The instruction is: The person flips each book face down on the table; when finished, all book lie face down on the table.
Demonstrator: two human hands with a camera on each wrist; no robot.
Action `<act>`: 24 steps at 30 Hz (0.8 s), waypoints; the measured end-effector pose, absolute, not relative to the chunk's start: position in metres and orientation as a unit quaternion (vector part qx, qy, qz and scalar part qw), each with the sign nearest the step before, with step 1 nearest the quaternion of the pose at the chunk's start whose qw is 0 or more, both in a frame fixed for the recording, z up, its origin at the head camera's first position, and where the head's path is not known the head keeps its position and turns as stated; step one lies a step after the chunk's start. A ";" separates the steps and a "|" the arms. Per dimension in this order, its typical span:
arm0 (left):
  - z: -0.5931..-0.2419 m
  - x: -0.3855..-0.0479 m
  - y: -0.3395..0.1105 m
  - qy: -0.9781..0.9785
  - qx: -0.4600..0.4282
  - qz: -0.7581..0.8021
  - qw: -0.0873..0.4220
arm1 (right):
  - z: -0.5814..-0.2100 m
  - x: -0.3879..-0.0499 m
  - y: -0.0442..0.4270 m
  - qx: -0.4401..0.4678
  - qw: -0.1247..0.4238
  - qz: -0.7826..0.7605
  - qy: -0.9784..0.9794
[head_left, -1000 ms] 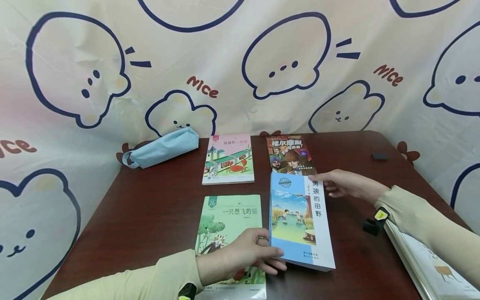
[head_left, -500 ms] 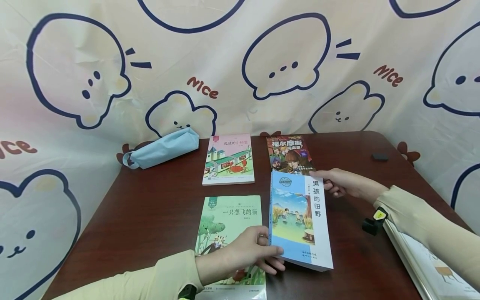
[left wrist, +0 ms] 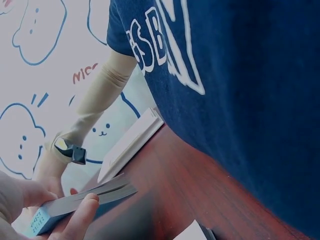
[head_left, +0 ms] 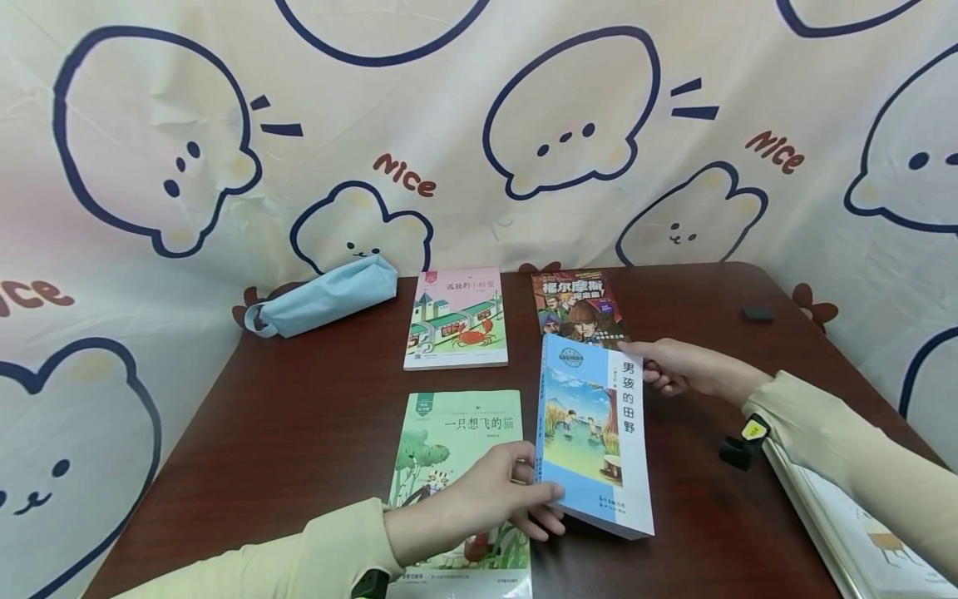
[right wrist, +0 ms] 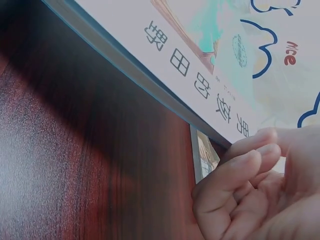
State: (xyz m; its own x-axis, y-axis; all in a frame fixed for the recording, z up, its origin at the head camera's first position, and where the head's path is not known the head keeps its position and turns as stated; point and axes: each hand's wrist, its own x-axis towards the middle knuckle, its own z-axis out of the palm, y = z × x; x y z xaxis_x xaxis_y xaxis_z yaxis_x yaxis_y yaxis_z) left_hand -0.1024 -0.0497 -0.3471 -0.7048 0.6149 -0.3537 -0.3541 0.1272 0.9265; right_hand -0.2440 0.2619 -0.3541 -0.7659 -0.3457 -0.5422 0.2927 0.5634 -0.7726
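Observation:
Both hands hold a blue and white book (head_left: 591, 441), tilted above the table in the head view. My left hand (head_left: 486, 499) grips its lower left corner, thumb on the cover and fingers beneath. My right hand (head_left: 688, 366) pinches the upper right corner, other fingers curled. The left wrist view shows the book (left wrist: 65, 205) edge-on between thumb and fingers of the left hand (left wrist: 75, 220). In the right wrist view, the book's white cover strip (right wrist: 165, 55) rises from the right hand (right wrist: 255, 190), with a gap of shadow beneath it.
A green book (head_left: 464, 424) lies partly under my left forearm. Behind are a pink book (head_left: 456, 320), a Sherlock-style comic book (head_left: 580, 304) and a light blue pouch (head_left: 329, 295). A small black object (head_left: 758, 314) and white books (head_left: 861, 532) are at the right.
The blue and white book has tilted further, its left spine showing more, and its lower right corner has shifted left. My hands have kept their grip, the right one moving slightly left.

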 end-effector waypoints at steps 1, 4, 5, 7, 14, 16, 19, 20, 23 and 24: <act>-0.347 -0.103 -0.050 0.653 0.100 0.652 0.371 | -0.354 -0.244 0.262 -0.017 0.342 -0.467 0.815; -0.346 -0.103 -0.050 0.653 0.102 0.652 0.371 | -0.354 -0.244 0.261 -0.016 0.342 -0.467 0.815; -0.346 -0.103 -0.050 0.653 0.103 0.652 0.371 | -0.354 -0.244 0.261 -0.015 0.341 -0.467 0.816; -0.346 -0.103 -0.050 0.654 0.105 0.652 0.369 | -0.355 -0.245 0.261 -0.015 0.340 -0.465 0.818; -0.345 -0.103 -0.050 0.658 0.120 0.652 0.357 | -0.359 -0.245 0.261 -0.006 0.336 -0.469 0.816; -0.345 -0.103 -0.050 0.658 0.125 0.652 0.355 | -0.359 -0.245 0.261 -0.001 0.335 -0.471 0.816; -0.344 -0.103 -0.049 0.658 0.130 0.651 0.354 | -0.358 -0.245 0.261 0.003 0.332 -0.470 0.818; -0.344 -0.103 -0.049 0.658 0.132 0.651 0.354 | -0.358 -0.245 0.261 0.004 0.330 -0.469 0.819; -0.343 -0.103 -0.049 0.659 0.136 0.650 0.352 | -0.358 -0.245 0.261 0.007 0.330 -0.468 0.820; -0.343 -0.103 -0.049 0.660 0.136 0.650 0.352 | -0.359 -0.245 0.261 0.008 0.332 -0.470 0.818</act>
State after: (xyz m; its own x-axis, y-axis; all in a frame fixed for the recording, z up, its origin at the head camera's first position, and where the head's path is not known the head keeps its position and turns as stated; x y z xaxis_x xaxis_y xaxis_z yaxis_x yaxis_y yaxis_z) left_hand -0.1029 -0.0486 -0.3432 -0.7157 0.6363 -0.2879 -0.2776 0.1191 0.9533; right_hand -0.2453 0.2612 -0.3586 -0.7789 -0.2990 -0.5512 0.3253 0.5588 -0.7628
